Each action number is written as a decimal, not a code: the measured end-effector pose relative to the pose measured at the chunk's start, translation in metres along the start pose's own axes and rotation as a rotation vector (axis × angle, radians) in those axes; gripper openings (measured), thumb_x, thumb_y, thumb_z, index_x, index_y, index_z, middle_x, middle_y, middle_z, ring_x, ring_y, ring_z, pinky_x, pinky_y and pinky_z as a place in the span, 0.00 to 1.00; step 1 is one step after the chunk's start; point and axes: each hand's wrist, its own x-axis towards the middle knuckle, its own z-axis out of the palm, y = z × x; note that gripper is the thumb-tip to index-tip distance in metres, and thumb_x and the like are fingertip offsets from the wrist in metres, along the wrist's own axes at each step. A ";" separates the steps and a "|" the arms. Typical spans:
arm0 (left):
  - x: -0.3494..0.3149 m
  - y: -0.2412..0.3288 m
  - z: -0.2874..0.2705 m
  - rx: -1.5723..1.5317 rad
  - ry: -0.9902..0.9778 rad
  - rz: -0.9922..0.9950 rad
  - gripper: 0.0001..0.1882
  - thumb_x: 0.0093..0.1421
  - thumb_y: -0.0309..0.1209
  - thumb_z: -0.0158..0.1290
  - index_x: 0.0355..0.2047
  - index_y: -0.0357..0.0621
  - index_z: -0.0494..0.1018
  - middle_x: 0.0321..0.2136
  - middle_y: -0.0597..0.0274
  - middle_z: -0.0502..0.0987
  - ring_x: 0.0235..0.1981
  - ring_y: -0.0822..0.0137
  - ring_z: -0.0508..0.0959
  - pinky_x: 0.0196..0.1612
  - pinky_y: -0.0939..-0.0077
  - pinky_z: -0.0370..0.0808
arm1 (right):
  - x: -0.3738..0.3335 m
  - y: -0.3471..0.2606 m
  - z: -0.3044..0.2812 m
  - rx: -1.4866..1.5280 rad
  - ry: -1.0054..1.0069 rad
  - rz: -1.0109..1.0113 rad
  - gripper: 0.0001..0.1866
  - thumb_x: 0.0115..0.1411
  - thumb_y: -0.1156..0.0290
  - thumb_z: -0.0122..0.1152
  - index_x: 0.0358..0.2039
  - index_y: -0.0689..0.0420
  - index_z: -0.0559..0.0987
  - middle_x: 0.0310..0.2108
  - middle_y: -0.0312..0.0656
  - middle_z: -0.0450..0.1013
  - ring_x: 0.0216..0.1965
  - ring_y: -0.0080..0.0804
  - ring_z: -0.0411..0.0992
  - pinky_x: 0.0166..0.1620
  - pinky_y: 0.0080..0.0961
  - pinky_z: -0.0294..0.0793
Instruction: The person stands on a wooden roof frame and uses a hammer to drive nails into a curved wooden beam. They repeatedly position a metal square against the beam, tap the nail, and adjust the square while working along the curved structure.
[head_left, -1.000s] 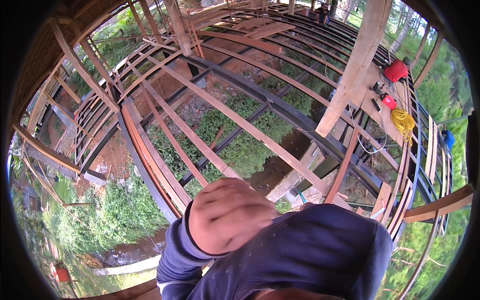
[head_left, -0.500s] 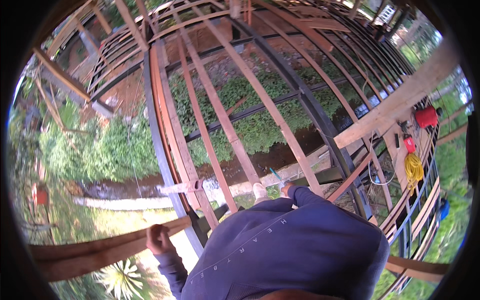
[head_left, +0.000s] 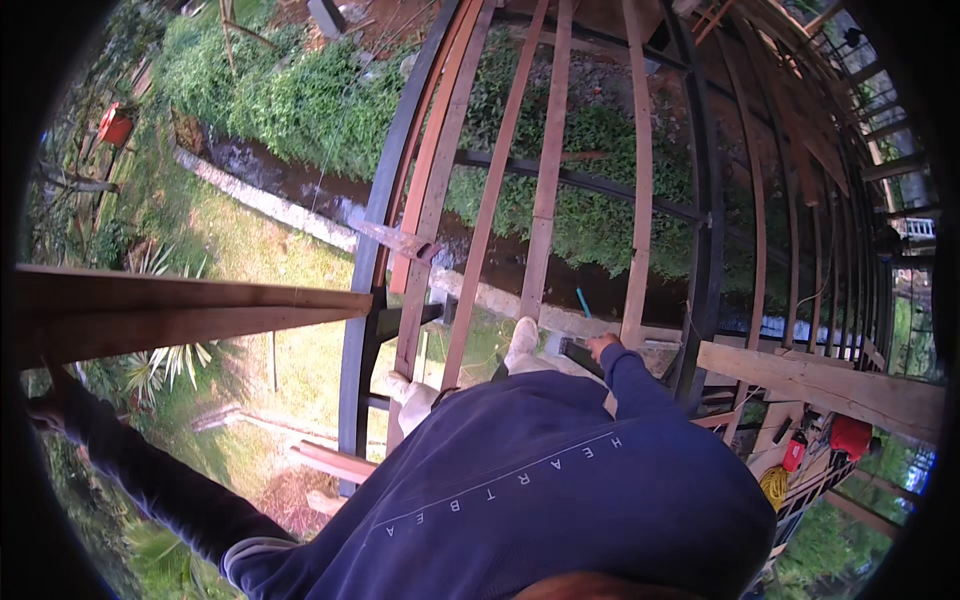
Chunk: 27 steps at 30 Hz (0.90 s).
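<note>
At the far left, my left arm stretches out to a long wooden plank (head_left: 200,315). My left hand (head_left: 48,400) is at its lower edge, seemingly touching it; its fingers are too dark to make out. The plank's near end meets a dark metal beam (head_left: 357,360). My right hand (head_left: 602,345), in front of my body, is closed around a thin teal stick-like thing (head_left: 583,302) that points away from me. A handsaw (head_left: 395,240) lies across the beams, its handle on the right. My light-coloured shoes (head_left: 522,340) are on the narrow wooden joists (head_left: 545,200).
Gaps between the joists open onto a stream (head_left: 260,165), green plants and grass below. A broad wooden board (head_left: 820,380) extends to the right. Near it are a red tool (head_left: 850,437) and a coiled yellow cord (head_left: 774,487). Short reddish boards (head_left: 335,462) lie lower left.
The view has turned, shifting the joists and handsaw. My left hand has moved outward along the plank from near its end, and my left arm is now extended. My right hand keeps the teal thing.
</note>
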 end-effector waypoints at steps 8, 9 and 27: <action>-0.071 0.080 0.045 -0.220 -0.566 -0.210 0.39 0.46 0.54 0.60 0.47 0.34 0.65 0.34 0.45 0.72 0.39 0.46 0.71 0.48 0.52 0.69 | 0.010 0.025 -0.004 -0.327 -0.138 -0.024 0.20 0.50 0.58 0.58 0.44 0.49 0.77 0.41 0.52 0.73 0.43 0.47 0.73 0.47 0.39 0.72; -0.069 0.107 0.056 -0.271 -0.585 -0.215 0.39 0.46 0.54 0.60 0.47 0.34 0.65 0.34 0.45 0.72 0.39 0.46 0.71 0.48 0.52 0.69 | 0.034 0.065 0.005 -0.359 -0.121 -0.079 0.19 0.50 0.57 0.58 0.42 0.50 0.78 0.40 0.52 0.74 0.42 0.46 0.74 0.46 0.39 0.72; -0.082 0.085 0.070 -0.367 -0.520 -0.155 0.35 0.47 0.48 0.58 0.48 0.36 0.65 0.37 0.45 0.72 0.41 0.47 0.71 0.48 0.56 0.69 | 0.006 -0.106 -0.065 -0.564 -0.085 -0.126 0.26 0.48 0.50 0.56 0.39 0.60 0.79 0.42 0.57 0.73 0.44 0.48 0.72 0.47 0.38 0.70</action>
